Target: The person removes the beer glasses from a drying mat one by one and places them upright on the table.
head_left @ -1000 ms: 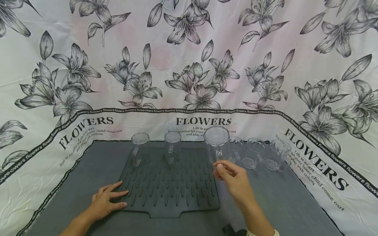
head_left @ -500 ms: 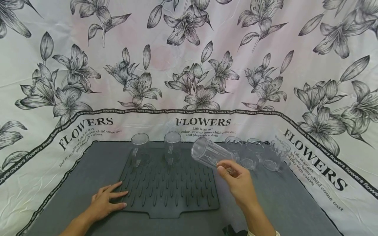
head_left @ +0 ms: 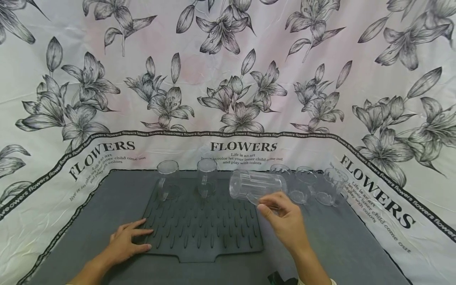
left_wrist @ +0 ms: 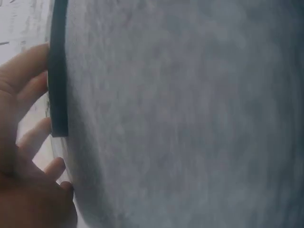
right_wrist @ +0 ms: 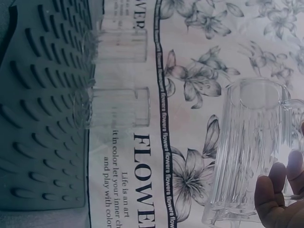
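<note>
My right hand (head_left: pixel 285 221) pinches the handle of a clear glass mug (head_left: pixel 257 185), holding it on its side in the air over the right back part of a dark ribbed drying mat (head_left: pixel 199 257). The right wrist view shows the fluted wall of this glass mug (right_wrist: pixel 247 156) beside the curled fingers (right_wrist: pixel 278 183). Two more clear mugs, one at the left (head_left: pixel 168 180) and one farther right (head_left: pixel 207 178), stand at the back of the mat. My left hand (head_left: pixel 122 243) rests with spread fingers on the mat's left edge; the left wrist view catches it at the mat's edge (left_wrist: pixel 59 71).
A row of clear mugs, including a middle mug (head_left: pixel 303 185) and an end mug (head_left: pixel 329 188), stands on the grey table (head_left: pixel 342 245) at the back right. Behind rises a floral curtain (head_left: pixel 228 99). A small black object (head_left: pixel 279 279) lies at the front edge.
The mug in my right hand has turned from upright, through a tilt, to nearly horizontal, with one end pointing left. My left hand stays on the mat's edge.
</note>
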`<act>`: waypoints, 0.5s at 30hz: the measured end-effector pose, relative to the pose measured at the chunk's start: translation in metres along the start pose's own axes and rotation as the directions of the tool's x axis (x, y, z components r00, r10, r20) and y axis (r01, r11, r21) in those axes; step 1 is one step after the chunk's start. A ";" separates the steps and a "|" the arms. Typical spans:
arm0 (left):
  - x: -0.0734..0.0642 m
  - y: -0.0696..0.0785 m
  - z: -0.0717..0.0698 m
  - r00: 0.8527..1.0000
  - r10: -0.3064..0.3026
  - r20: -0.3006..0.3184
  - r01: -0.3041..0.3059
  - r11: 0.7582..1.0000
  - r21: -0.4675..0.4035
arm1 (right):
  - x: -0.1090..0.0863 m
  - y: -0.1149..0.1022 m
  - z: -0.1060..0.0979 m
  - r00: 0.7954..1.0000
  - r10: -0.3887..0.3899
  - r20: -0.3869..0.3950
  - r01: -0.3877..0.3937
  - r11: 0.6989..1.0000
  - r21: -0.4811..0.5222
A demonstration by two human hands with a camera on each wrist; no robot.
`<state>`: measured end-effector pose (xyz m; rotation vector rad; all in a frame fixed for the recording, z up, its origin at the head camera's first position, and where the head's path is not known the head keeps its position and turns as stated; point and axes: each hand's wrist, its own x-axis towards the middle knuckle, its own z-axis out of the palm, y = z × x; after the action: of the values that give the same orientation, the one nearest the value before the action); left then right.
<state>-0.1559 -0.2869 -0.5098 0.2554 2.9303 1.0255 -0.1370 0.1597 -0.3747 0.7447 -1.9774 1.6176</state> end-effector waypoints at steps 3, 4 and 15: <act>-0.001 0.004 -0.006 1.000 0.007 0.001 -0.007 1.000 -0.006 | 0.000 0.002 0.001 0.998 -0.064 0.009 0.064 0.998 0.012; -0.001 0.006 -0.008 1.000 0.017 -0.005 -0.017 1.000 -0.008 | 0.000 0.002 0.001 0.997 -0.080 0.012 0.080 0.997 0.012; 0.009 0.048 -0.032 0.989 0.083 -0.126 -0.108 0.972 -0.209 | -0.001 -0.003 0.004 0.990 -0.136 0.032 0.137 0.990 -0.029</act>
<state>-0.1604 -0.2686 -0.4547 0.3436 2.8978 1.4055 -0.1340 0.1555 -0.3737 0.8772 -1.9231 1.5006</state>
